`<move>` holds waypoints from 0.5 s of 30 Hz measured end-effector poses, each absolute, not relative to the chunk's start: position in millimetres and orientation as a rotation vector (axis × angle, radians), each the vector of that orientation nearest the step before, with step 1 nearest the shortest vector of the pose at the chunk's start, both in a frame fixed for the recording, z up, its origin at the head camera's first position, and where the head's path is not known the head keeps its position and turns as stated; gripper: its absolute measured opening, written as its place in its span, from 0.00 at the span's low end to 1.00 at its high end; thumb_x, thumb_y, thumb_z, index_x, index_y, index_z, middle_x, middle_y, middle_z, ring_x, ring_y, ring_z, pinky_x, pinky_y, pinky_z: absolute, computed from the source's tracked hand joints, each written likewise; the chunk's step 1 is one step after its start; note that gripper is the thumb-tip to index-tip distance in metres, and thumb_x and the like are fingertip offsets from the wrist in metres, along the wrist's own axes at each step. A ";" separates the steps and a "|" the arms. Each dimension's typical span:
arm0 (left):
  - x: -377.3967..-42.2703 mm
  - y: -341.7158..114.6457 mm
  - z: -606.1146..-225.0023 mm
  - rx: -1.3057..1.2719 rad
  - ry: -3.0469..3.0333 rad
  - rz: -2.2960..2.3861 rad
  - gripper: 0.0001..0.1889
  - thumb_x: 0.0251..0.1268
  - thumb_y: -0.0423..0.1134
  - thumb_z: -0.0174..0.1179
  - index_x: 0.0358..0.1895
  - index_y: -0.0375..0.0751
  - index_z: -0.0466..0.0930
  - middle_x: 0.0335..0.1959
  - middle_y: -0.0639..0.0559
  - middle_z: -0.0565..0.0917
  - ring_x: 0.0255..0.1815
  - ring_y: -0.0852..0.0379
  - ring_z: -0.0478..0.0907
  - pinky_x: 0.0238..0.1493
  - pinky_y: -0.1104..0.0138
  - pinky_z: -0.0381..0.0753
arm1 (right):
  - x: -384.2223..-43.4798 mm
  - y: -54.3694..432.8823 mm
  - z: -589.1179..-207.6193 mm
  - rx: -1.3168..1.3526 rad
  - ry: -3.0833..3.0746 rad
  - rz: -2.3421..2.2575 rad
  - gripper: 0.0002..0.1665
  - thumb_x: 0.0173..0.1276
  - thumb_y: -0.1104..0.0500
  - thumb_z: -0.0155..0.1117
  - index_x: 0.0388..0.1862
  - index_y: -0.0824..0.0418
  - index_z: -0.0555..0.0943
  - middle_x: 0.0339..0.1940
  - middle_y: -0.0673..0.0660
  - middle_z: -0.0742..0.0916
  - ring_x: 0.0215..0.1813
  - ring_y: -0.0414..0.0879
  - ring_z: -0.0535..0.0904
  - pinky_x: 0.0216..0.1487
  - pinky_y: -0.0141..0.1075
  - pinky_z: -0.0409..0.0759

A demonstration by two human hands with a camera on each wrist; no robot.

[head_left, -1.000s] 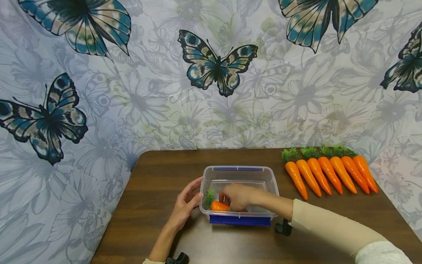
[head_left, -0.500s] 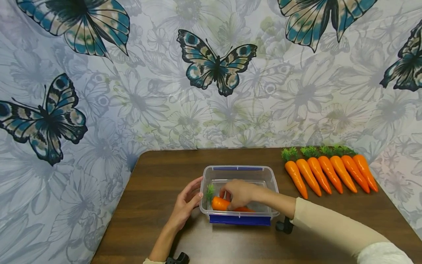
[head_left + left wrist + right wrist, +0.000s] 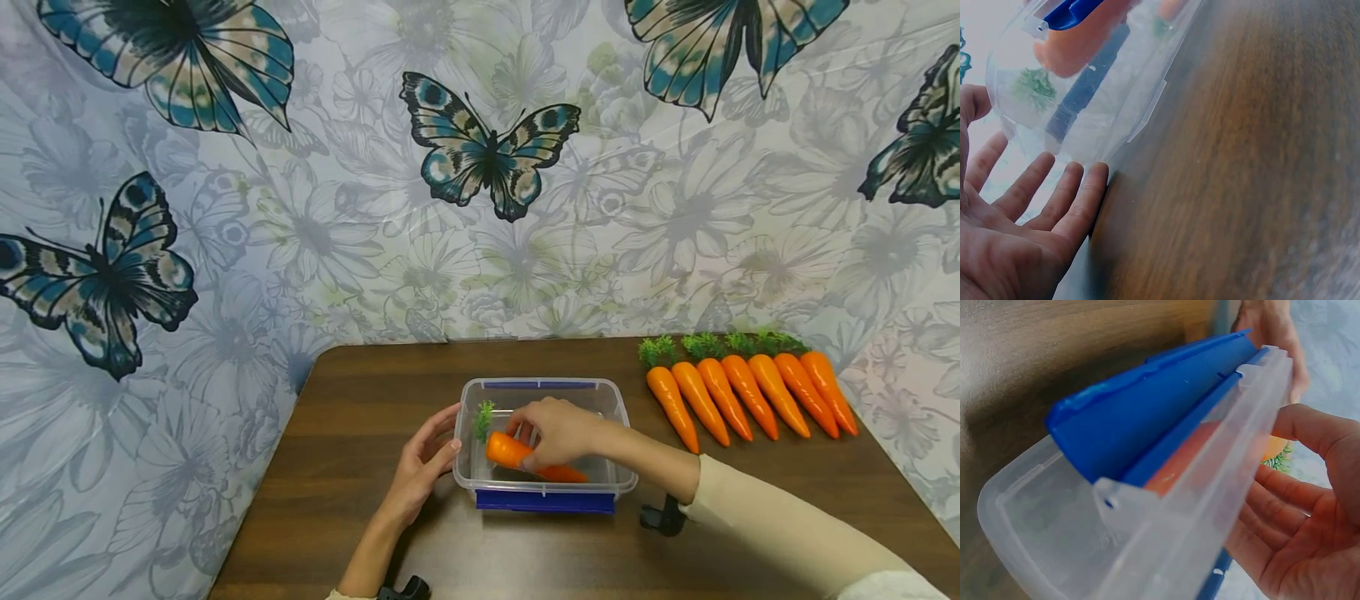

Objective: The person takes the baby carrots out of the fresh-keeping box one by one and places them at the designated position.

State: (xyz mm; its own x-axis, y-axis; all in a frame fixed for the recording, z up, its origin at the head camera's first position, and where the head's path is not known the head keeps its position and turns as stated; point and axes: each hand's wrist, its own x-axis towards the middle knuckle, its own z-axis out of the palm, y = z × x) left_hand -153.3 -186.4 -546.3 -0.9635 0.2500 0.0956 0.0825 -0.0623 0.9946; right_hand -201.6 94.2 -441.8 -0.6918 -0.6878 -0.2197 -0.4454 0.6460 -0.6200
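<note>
A clear plastic box (image 3: 555, 488) with blue latches stands lidless on the table. Inside it, my right hand (image 3: 561, 432) grips an orange carrot (image 3: 504, 448) with a green leafy top, fingers on the far side and thumb nearer me. The carrot lies slanted, its thick end to the left and raised above its tip. In the right wrist view the box wall partly hides the carrot. Against the box's left side rests my left hand (image 3: 422, 462). The left wrist view shows its fingers (image 3: 1082, 200) spread and nearly straight, with fingertips at the wall and the thumb by the rim.
Several carrots (image 3: 723, 400) with green tops lie in a slanted row at the table's right. A blue latch (image 3: 545, 501) hangs off the box's front side. Behind the brown table (image 3: 390, 375) hangs a cloth with butterflies (image 3: 491, 154).
My right hand has lifted the carrot from the box's front side, moving it slightly up and right. More of the carrot shows now. My left hand has stayed at the box's left side.
</note>
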 end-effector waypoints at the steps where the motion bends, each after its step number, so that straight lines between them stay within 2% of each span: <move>1: -153.1 -186.5 -546.6 0.368 2.065 2.179 0.30 0.82 0.35 0.59 0.82 0.50 0.67 0.78 0.35 0.73 0.75 0.28 0.75 0.60 0.56 0.90 | -201.5 96.2 -439.9 -0.890 2.421 -0.763 0.26 0.60 0.54 0.82 0.58 0.56 0.87 0.42 0.50 0.91 0.40 0.39 0.86 0.48 0.38 0.88; 8: -151.3 -187.0 -546.7 0.355 2.077 2.177 0.30 0.82 0.35 0.59 0.82 0.50 0.67 0.78 0.34 0.73 0.75 0.28 0.74 0.59 0.59 0.89 | -201.2 109.7 -428.3 -0.903 2.436 -0.809 0.28 0.62 0.51 0.80 0.61 0.56 0.86 0.44 0.49 0.91 0.43 0.43 0.88 0.48 0.38 0.87; 15: -151.9 -187.4 -545.7 0.345 2.083 2.167 0.30 0.82 0.36 0.60 0.82 0.52 0.68 0.79 0.36 0.73 0.76 0.28 0.74 0.59 0.58 0.89 | -199.3 126.3 -420.3 -0.852 2.445 -0.855 0.27 0.65 0.51 0.79 0.62 0.55 0.85 0.44 0.49 0.90 0.42 0.42 0.87 0.48 0.38 0.87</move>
State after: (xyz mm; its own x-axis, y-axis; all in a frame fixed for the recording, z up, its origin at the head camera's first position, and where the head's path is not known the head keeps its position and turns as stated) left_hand -151.9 -187.4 -545.7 -0.9673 0.2396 0.0830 0.0735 -0.0483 0.9961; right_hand -199.3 126.3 -420.3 -0.7280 -0.6631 -0.1738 -0.4103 0.6246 -0.6645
